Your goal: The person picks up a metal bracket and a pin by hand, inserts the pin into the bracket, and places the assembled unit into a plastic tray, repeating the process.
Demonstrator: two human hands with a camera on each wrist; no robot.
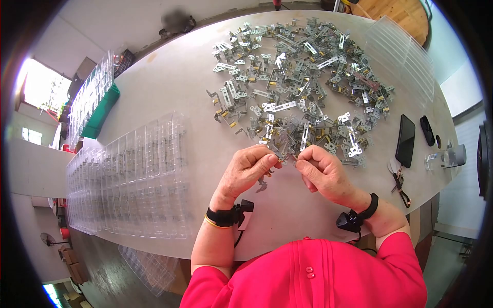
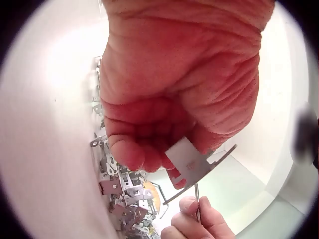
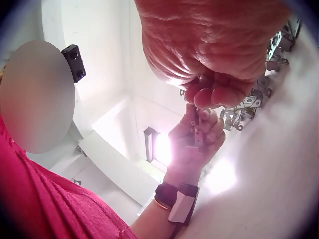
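Your left hand (image 1: 246,169) has its grip clamped on a small flat metal bracket (image 2: 188,158), just above the worktop (image 1: 169,87). Your right hand (image 1: 321,172) pinches a thin metal pin (image 2: 197,196), its tip at the bracket's edge. Beyond lies a heap of metal parts (image 1: 298,77).

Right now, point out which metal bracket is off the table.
The flat bracket pinched in the left hand; the right hand holds a thin pin, the rest lie on the table.

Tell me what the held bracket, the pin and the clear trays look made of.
Bracket: likely plated sheet steel; thin, flat, matte silver-grey, notched edges.
Pin: probably steel wire; thin, straight, grey.
Trays: thin clear plastic, probably thermoformed; see-through, glossy, moulded pockets.
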